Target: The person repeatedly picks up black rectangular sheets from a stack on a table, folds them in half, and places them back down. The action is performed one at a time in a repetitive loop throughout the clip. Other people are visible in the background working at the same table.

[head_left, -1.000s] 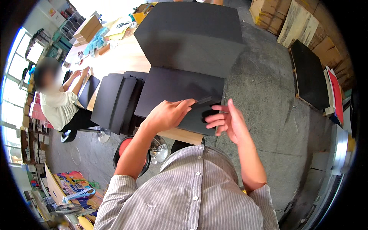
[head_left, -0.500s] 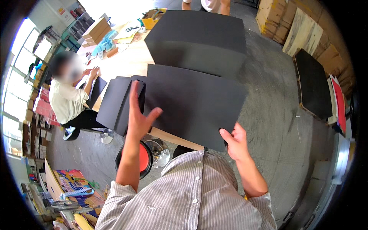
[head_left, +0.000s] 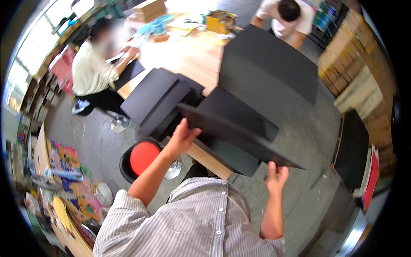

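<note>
Gripping a large black sheet (head_left: 239,137) with both hands, lifted off the table and tilted, near edge raised toward the camera. Left hand (head_left: 183,138) closed on the sheet's left edge, fingers (head_left: 190,130) curled over it, thumb side underneath. Right hand (head_left: 277,176) pinching the near right corner from below, fingertips hidden behind the sheet edge. Sheet sits at frame centre, spanning from the left hand at 9 o'clock to the right hand at 4 o'clock of its outline.

Beneath and beyond the sheet: wooden table (head_left: 188,60), its near corner showing at 6 o'clock of the sheet. More black sheets (head_left: 156,98) stacked and fanned at 10 o'clock of the left hand, overhanging the table edge. Bigger pile of black board (head_left: 269,68) at 12 o'clock, just behind the held sheet.

Round red stool (head_left: 143,156) on the grey floor at 8 o'clock of the left hand, near it. Striped shirt (head_left: 192,222) of the wearer fills the lower centre.

Seated person in a white top (head_left: 92,70) at 10 o'clock, far side of the table, hands on another dark sheet. Second person (head_left: 284,17) at 12 o'clock, bent over the far table end. Clutter of boxes and paper (head_left: 218,19) on the far tabletop. Cardboard stacks (head_left: 364,77) at 2 o'clock; dark panel (head_left: 351,150) leaning at 3 o'clock. Colourful printed items (head_left: 64,167) at 8 o'clock along the left wall.
</note>
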The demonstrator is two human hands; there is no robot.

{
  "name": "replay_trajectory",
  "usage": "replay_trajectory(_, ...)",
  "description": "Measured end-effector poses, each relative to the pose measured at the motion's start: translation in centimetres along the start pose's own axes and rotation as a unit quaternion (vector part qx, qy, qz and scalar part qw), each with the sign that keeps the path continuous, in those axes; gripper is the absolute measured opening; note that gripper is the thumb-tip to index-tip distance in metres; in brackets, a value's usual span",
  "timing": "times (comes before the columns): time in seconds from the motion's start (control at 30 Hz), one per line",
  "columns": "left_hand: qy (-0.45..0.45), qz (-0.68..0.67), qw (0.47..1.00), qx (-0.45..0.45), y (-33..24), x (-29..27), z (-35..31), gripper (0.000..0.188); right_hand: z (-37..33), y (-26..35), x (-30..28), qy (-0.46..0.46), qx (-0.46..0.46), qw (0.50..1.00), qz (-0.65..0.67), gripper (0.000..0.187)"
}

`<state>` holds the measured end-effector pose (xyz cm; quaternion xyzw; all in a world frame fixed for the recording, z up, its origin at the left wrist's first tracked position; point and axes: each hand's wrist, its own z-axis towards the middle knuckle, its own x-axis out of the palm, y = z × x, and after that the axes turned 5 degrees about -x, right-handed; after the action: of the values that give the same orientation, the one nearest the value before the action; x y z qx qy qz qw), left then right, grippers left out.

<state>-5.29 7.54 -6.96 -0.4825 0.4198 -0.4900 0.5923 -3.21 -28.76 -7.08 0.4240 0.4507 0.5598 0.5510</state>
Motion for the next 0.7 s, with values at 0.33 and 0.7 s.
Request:
replay_trajectory(0.33, -0.050, -0.223, 0.968, -0.100, -5.6, -3.1, -6.9, 0.046, 1.3, 4.6, 0.5, 0.091, 0.057, 0.990, 0.086, 0.035)
replay_trajectory(0.7, -0.416, -0.273, 0.863, -0.094, 0.7, -15.0, -3.8, 0.037, 5.2, 6.4, 8.4, -0.034, 0.080, 0.989, 0.118, 0.023)
